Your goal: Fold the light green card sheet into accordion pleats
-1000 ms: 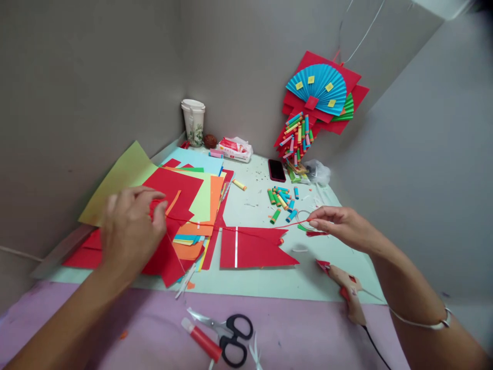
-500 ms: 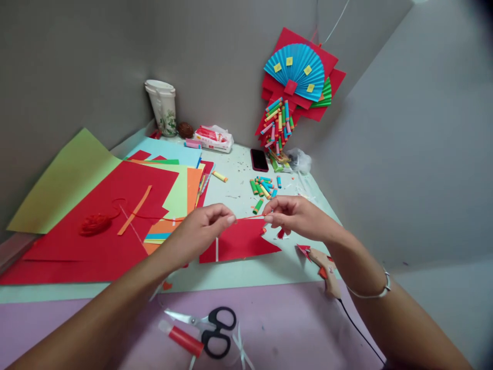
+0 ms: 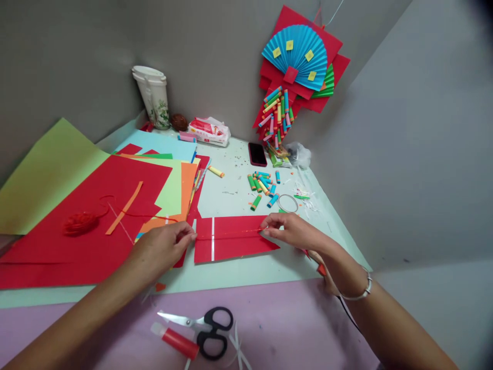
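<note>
A thin red string (image 3: 231, 235) stretches between my two hands, lying across or just above a red paper piece (image 3: 239, 250) with white strips near its left end. My left hand (image 3: 167, 244) pinches the string at the paper's left edge. At the right part of the paper, my right hand (image 3: 289, 228) has thumb and finger closed on the string. From my left hand the string trails back to a red yarn bundle (image 3: 81, 224) on large red sheets (image 3: 77, 257). A glue gun (image 3: 326, 275) lies partly hidden under my right forearm.
Black-handled scissors (image 3: 213, 331) and a red glue tube (image 3: 179, 343) lie in front. Several paper rolls (image 3: 262, 182), a phone (image 3: 257, 154) and a ring (image 3: 287, 203) lie beyond my right hand. A tumbler (image 3: 152, 97) stands behind. A red paper decoration (image 3: 292, 67) hangs at the wall.
My hands have moved apart and lower, my left hand to the left. A longer stretch of string now spans the red paper. The view has shifted slightly.
</note>
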{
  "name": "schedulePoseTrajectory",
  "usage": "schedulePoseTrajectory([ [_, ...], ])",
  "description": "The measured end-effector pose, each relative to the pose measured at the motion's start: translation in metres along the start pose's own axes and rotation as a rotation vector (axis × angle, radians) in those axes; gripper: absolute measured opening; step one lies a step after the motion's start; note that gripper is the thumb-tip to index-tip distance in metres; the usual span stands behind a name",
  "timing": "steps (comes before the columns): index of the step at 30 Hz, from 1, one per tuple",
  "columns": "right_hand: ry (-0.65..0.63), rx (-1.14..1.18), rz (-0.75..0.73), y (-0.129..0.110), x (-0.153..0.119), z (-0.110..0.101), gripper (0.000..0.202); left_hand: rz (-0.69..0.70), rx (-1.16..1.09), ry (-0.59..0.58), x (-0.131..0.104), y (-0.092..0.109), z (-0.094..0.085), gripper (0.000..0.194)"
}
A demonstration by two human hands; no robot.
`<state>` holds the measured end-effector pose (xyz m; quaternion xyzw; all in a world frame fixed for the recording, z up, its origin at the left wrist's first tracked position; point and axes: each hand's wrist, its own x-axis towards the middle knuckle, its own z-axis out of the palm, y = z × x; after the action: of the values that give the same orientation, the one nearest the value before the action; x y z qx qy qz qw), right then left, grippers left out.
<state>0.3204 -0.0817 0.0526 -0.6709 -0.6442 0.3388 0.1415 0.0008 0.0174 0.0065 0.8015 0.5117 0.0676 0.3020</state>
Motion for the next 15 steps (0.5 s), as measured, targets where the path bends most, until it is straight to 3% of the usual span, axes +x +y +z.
schedulePoseTrajectory([
  [8, 0.036, -0.017, 0.008, 0.018, 0.006, 0.012, 0.019, -0.006, 0.055, -0.005, 0.001, -0.005, 0.006, 0.041],
  [15, 0.057, -0.073, 0.011, 0.019, 0.003, 0.013, 0.017, -0.068, -0.033, -0.113, 0.005, -0.012, 0.003, 0.053],
])
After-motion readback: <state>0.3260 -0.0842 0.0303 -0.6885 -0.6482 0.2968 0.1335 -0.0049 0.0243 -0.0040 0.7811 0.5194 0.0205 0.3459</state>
